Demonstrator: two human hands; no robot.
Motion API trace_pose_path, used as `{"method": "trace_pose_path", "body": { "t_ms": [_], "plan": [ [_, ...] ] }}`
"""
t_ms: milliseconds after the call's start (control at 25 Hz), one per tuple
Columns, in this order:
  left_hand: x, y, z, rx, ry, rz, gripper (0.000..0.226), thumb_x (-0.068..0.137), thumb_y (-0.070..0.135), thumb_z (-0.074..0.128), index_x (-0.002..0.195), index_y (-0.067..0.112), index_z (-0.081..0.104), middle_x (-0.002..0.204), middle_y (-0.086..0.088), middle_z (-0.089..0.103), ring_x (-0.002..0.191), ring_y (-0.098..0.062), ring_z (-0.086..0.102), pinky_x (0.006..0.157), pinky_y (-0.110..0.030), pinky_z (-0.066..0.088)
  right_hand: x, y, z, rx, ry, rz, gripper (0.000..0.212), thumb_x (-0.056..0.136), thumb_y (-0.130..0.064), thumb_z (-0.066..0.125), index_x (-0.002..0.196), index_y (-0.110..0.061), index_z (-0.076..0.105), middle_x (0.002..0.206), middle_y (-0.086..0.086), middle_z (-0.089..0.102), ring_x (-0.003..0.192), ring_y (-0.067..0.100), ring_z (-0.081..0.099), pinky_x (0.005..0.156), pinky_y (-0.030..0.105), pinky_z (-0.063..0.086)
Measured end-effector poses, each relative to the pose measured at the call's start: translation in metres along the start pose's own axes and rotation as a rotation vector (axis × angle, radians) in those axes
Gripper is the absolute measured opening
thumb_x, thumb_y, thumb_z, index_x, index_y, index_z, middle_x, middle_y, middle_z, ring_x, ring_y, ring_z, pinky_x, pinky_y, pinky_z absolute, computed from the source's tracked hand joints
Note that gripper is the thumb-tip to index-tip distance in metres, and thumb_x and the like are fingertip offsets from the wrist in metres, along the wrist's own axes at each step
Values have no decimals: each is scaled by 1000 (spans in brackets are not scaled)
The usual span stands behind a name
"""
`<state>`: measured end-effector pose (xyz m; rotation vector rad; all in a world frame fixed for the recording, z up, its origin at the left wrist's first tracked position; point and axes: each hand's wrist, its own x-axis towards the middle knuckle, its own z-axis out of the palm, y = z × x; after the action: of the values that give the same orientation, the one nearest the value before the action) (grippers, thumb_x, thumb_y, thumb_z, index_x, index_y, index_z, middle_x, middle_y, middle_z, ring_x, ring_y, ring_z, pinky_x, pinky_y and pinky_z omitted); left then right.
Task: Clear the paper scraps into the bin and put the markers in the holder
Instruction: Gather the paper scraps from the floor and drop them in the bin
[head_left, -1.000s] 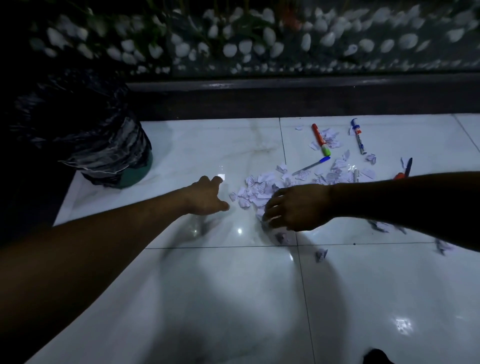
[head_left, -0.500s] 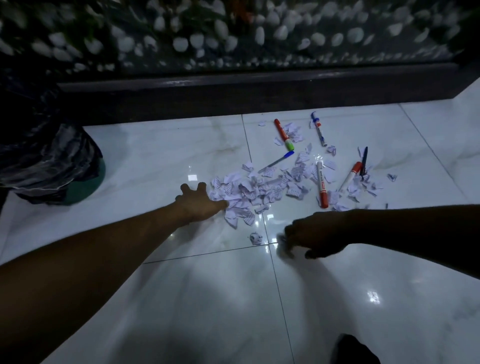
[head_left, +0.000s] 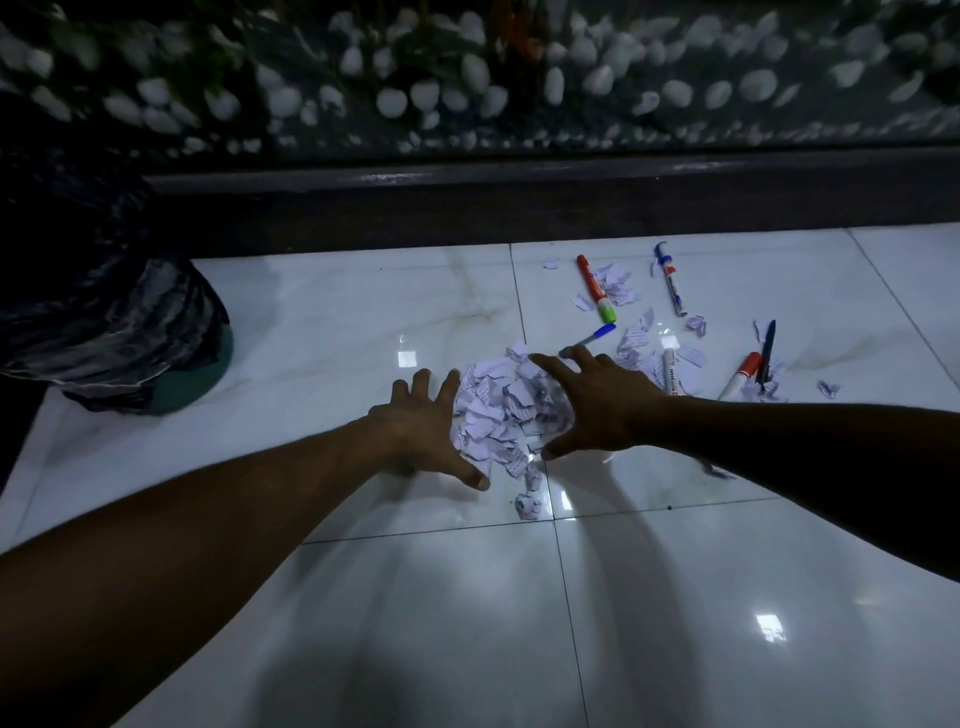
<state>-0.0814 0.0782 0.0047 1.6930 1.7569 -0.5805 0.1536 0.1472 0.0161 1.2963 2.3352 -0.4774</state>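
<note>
Where half a second ago the right hand (head_left: 597, 402) was down near the tile seam, away from the heap, it now lies on the pile's 3 o'clock flank, and the left hand (head_left: 423, 423) has closed in on the 9 o'clock flank. Both grips are spread flat with straight fingers; neither has hold of anything, they only bracket the paper scraps (head_left: 506, 415) between them. By my reading, the sweeping-together is nearly done and a two-handed scoop comes next.

The scraps are small torn bits of printed white paper, light and crinkled, some balled; one crumpled bit (head_left: 529, 504) lies loose at 6 o'clock of the pile, and more are scattered at 2 o'clock among the markers. Those are smooth plastic cylinders: a red marker with a green cap (head_left: 595, 288), a white one (head_left: 671, 283), and a red-capped one (head_left: 740, 374) beside a dark pen (head_left: 767, 353). The floor (head_left: 337, 322) is glossy marble-look tile. The bin (head_left: 119, 332), lined with a crinkly black bag, stands at 9 o'clock. No holder is in view.
</note>
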Motion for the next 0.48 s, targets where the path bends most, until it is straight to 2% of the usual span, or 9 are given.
{"method": "trace_pose_path", "body": {
  "t_ms": [120,280,400,480],
  "plan": [
    [2,20,3,47,-37,30,156,47,88,71,153,31,-27,165,-9,-17,151,-40,-3,115,-60,27,8,-17,7,34,-52,-16,130,56,-81,74,157,-37,4,160,9,21,142,36,31,104,53,43],
    [5,40,13,68,3,139,155,47,85,74,155,31,-23,166,-4,-7,149,-37,5,113,-57,32,6,-34,14,27,-73,-95,120,61,-76,74,156,-33,15,155,7,25,138,32,33,102,48,44],
    [3,34,16,1,25,186,150,51,82,76,155,33,-19,165,-1,-4,149,-34,6,113,-56,35,-14,-26,24,-17,-26,-138,132,56,-84,70,156,-36,0,163,5,12,145,33,25,108,52,39],
    [2,23,18,-13,36,182,150,50,83,75,155,35,-21,165,0,-11,150,-34,1,114,-56,33,-32,-22,41,-95,-23,-189,137,55,-88,65,154,-39,-17,167,4,-10,152,35,6,118,59,22]
  ]
}}
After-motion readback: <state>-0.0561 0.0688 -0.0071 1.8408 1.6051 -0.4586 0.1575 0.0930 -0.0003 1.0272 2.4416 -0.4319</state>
